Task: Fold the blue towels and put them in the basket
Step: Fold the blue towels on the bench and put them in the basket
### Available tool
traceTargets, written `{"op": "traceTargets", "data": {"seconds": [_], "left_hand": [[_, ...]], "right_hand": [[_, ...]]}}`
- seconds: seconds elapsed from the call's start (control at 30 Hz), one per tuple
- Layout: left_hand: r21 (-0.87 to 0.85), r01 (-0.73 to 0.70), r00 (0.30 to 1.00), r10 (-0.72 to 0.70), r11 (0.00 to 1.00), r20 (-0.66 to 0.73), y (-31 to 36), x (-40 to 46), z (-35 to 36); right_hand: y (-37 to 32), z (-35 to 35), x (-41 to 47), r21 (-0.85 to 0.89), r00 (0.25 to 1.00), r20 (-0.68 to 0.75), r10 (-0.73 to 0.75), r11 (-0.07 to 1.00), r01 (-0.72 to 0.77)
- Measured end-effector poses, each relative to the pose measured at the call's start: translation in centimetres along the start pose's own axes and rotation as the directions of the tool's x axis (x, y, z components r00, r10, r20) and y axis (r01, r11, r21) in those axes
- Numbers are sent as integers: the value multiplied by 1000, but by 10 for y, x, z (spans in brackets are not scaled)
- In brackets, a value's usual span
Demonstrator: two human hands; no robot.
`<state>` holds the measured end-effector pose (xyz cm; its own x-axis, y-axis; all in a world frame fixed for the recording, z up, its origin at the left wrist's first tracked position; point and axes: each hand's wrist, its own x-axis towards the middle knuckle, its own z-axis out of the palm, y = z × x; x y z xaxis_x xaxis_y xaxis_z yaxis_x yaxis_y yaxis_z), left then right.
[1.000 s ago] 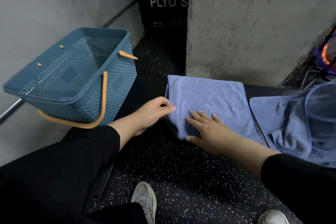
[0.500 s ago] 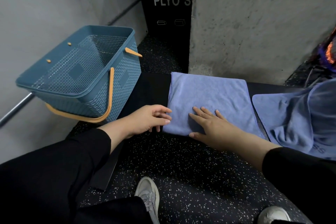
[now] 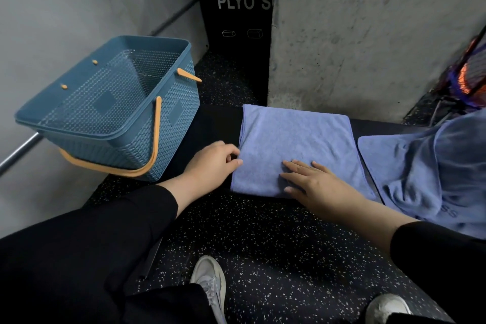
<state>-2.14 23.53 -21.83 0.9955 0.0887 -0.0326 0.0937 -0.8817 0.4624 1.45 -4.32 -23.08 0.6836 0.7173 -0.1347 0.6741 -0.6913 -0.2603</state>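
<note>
A folded blue towel [image 3: 297, 139] lies flat on a low black bench [image 3: 218, 123]. My right hand [image 3: 313, 181] presses flat on the towel's near part with straight fingers. At the towel's left edge, my left hand [image 3: 213, 163] has curled fingers, and its thumb and fingertips pinch that edge. An empty blue basket [image 3: 105, 137] with orange handles stands to the left of the bench, about a hand's width from my left hand. Further blue towels [image 3: 434, 166] lie loose and rumpled at the right, one corner spread flat.
A concrete pillar [image 3: 368, 34] rises right behind the bench, beside a black box [image 3: 236, 2] marked PLYO. A grey wall with a metal rail [image 3: 18, 150] runs along the left. My shoes [image 3: 210, 284] stand on the speckled floor below.
My left hand moved from the towel's near left corner up along its left edge and curled its fingers there. My right hand stayed flat on the towel.
</note>
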Motion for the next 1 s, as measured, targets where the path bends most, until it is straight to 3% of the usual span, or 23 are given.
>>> {"op": "traceTargets", "data": {"seconds": [0.1,0.17,0.3,0.57,0.73,0.83,0.93,1.0], "left_hand": [[134,-28,999,30,991,-12,7,11,3],[196,15,999,-21,980,33,9,19,7],[120,125,989,-133,985,60,9,35,11],[302,22,990,-63,953,127,18,50,18],[510,-31,998,1,859,58,22,52,22],[525,43,999,-51,850,0,24,51,21],[502,89,991,-125,860,38,17,47,19],[474,52,998,-59,879,0,14,41,15]], "right_hand": [[5,5,-1,-12,1000,-21,-12,1000,12],[7,8,-1,-11,1000,-23,-21,1000,20],[8,9,-1,3,1000,-7,-22,1000,22],[14,8,1,37,999,12,-40,999,40],[16,8,2,43,999,14,-50,998,50],[17,8,2,60,998,33,-56,997,54],[16,3,-2,89,994,50,-96,992,91],[20,-4,-9,104,990,67,-128,987,120]]}}
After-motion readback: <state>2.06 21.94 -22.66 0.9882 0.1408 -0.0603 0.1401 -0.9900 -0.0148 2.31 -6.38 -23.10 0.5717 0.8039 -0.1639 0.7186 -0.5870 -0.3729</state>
